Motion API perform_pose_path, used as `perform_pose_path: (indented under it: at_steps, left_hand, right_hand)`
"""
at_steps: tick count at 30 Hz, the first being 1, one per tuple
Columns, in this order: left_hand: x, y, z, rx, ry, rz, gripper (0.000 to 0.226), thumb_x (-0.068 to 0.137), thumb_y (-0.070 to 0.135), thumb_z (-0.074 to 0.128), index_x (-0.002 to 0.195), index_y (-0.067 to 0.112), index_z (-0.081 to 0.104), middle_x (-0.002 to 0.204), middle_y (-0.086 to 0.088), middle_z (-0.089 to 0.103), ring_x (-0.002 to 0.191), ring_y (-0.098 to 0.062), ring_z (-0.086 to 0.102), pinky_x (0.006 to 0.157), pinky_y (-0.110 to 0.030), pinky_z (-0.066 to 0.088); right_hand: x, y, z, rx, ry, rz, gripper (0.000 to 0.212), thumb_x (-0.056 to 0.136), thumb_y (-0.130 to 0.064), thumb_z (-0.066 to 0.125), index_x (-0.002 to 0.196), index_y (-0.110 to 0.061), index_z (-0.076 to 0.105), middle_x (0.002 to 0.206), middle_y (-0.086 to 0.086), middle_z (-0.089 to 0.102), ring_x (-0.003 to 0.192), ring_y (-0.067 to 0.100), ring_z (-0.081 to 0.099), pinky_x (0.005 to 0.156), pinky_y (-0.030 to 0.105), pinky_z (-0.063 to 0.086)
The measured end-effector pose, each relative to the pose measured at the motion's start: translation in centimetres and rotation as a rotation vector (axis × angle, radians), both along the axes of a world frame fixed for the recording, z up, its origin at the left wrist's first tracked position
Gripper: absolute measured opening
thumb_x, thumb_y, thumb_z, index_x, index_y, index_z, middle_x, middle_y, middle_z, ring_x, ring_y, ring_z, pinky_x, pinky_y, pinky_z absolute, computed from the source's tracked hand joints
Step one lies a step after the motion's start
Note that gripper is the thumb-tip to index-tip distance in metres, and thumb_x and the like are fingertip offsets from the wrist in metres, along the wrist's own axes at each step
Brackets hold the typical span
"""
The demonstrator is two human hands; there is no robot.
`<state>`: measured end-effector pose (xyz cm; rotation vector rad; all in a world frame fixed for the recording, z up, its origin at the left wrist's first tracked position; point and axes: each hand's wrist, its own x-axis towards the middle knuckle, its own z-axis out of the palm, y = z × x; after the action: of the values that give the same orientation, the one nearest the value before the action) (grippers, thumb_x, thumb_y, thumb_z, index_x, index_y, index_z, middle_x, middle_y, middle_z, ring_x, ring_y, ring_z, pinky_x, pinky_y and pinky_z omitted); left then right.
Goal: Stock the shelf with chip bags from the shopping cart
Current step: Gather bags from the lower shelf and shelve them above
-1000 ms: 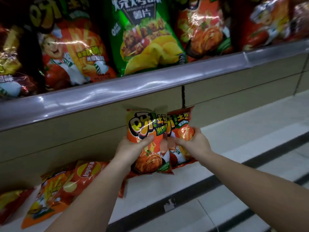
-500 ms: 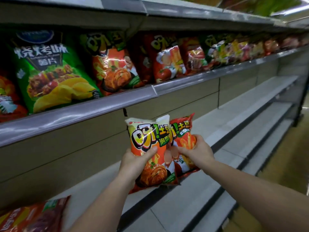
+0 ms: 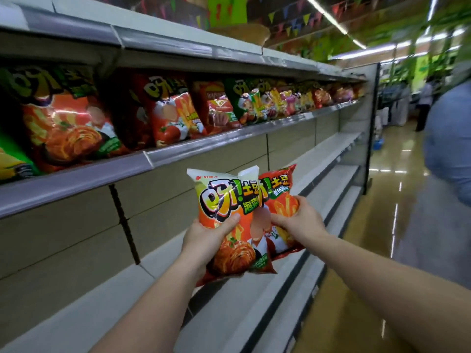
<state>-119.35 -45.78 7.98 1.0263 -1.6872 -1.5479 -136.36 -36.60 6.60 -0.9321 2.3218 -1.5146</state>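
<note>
Two chip bags are in hand, held upright in the lower middle of the frame. The left hand (image 3: pixel 206 234) has its grip closed on the orange crinkly foil chip bag with a pale top seal (image 3: pixel 224 217), thumb pressed across its front and fingers hidden behind. The right hand (image 3: pixel 297 221) holds the red foil chip bag with fry pictures (image 3: pixel 281 197), thumb on the face and fingers curled over its right edge. The orange bag overlaps the front of the red one, so the two touch along their inner edges; both have their long axis running top to bottom, seals up.

The stocked metal shelf with a grey price rail (image 3: pixel 84 178) lies up and to the left of the hands, and the row of standing chip bags (image 3: pixel 173 115) there runs from the left edge away toward the upper right. I count about nine or ten bags in that row (the far ones blur together, so the count is loose). The bare lower shelf boards (image 3: pixel 275 296) sit directly under the bags. The left hand is the nearer to the filled shelf, so I judge the orange bag goes up first, lifted over the rail and set standing in a gap among its likes.

A person in a blue top (image 3: pixel 448 138) stands at the right edge of the frame. No shopping cart is in view.
</note>
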Motion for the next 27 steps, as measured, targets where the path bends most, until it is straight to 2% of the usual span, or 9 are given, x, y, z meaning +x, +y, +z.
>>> perform_pose_path:
  at_steps: [4, 8, 12, 15, 17, 20, 22, 27]
  left_hand:
    - [-1.7, -1.3, 0.5, -0.029, -0.032, -0.066, 0.066, 0.063, 0.047, 0.082, 0.119, 0.023, 0.056, 0.105, -0.005, 0.07, 0.091, -0.028, 0.069, 0.087, -0.048, 0.055]
    - [-3.8, -3.0, 1.7, -0.048, -0.032, -0.128, 0.078, 0.048, 0.054, 0.082, 0.116, 0.022, 0.059, 0.103, -0.006, 0.071, 0.091, -0.03, 0.069, 0.089, -0.05, 0.053]
    - [-6.7, -4.4, 2.2, -0.044, 0.002, -0.203, 0.045, 0.066, 0.04, 0.082, 0.104, 0.023, 0.062, 0.1, -0.006, 0.072, 0.09, -0.029, 0.069, 0.089, -0.049, 0.054]
    - [-9.5, -5.2, 2.5, -0.031, 0.015, -0.245, 0.046, 0.066, 0.039, 0.082, 0.105, 0.022, 0.063, 0.1, -0.007, 0.072, 0.089, -0.03, 0.07, 0.086, -0.049, 0.055]
    - [-11.6, -5.5, 2.8, -0.037, 0.029, -0.277, 0.05, 0.066, 0.041, 0.082, 0.108, 0.022, 0.063, 0.101, -0.006, 0.072, 0.087, -0.027, 0.07, 0.079, -0.042, 0.057]
    - [-15.1, -5.9, 3.2, -0.038, 0.048, -0.318, 0.054, 0.066, 0.041, 0.081, 0.113, 0.021, 0.061, 0.102, -0.006, 0.072, 0.082, -0.024, 0.07, 0.058, -0.029, 0.055]
    - [-17.6, -6.1, 3.4, -0.043, 0.054, -0.336, 0.054, 0.069, 0.041, 0.08, 0.115, 0.02, 0.06, 0.103, -0.006, 0.071, 0.081, -0.023, 0.07, 0.053, -0.026, 0.053]
    - [-25.3, -7.0, 3.7, -0.097, 0.067, -0.326, 0.056, 0.067, 0.04, 0.081, 0.116, 0.021, 0.061, 0.102, -0.004, 0.071, 0.086, -0.023, 0.069, 0.066, -0.03, 0.055]
  right_hand:
    - [-1.1, -0.3, -0.1, -0.021, -0.024, -0.051, 0.082, 0.07, -0.049, 0.075, 0.135, -0.017, 0.037, 0.117, 0.004, 0.058, 0.103, 0.021, 0.056, 0.083, 0.033, 0.047]
    - [-2.8, -0.8, 0.6, -0.027, -0.011, -0.125, 0.082, 0.071, -0.049, 0.074, 0.136, -0.017, 0.036, 0.122, 0.005, 0.056, 0.11, 0.025, 0.055, 0.087, 0.037, 0.047]
    - [-4.8, -1.0, 1.0, -0.066, -0.031, -0.197, 0.082, 0.068, -0.05, 0.076, 0.133, -0.019, 0.038, 0.12, 0.004, 0.057, 0.107, 0.024, 0.056, 0.09, 0.04, 0.048]
    - [-6.8, -0.9, 1.2, -0.086, -0.031, -0.25, 0.081, 0.067, -0.049, 0.077, 0.132, -0.019, 0.039, 0.12, 0.005, 0.057, 0.108, 0.024, 0.056, 0.093, 0.044, 0.048]
    - [-8.5, -0.7, 1.6, -0.096, -0.017, -0.284, 0.08, 0.068, -0.047, 0.077, 0.131, -0.017, 0.04, 0.121, 0.005, 0.056, 0.109, 0.024, 0.055, 0.092, 0.042, 0.047]
    - [-11.7, -0.7, 2.2, -0.095, 0.003, -0.319, 0.082, 0.068, -0.048, 0.077, 0.133, -0.016, 0.038, 0.123, 0.006, 0.055, 0.11, 0.024, 0.054, 0.093, 0.042, 0.047]
    - [-14.1, -0.9, 2.3, -0.098, 0.001, -0.326, 0.083, 0.069, -0.047, 0.077, 0.134, -0.016, 0.037, 0.124, 0.006, 0.054, 0.111, 0.024, 0.054, 0.093, 0.04, 0.046]
    - [-21.9, -1.9, 2.4, -0.134, 0.002, -0.337, 0.077, 0.07, -0.043, 0.077, 0.131, -0.015, 0.04, 0.121, 0.006, 0.055, 0.11, 0.025, 0.054, 0.093, 0.04, 0.046]
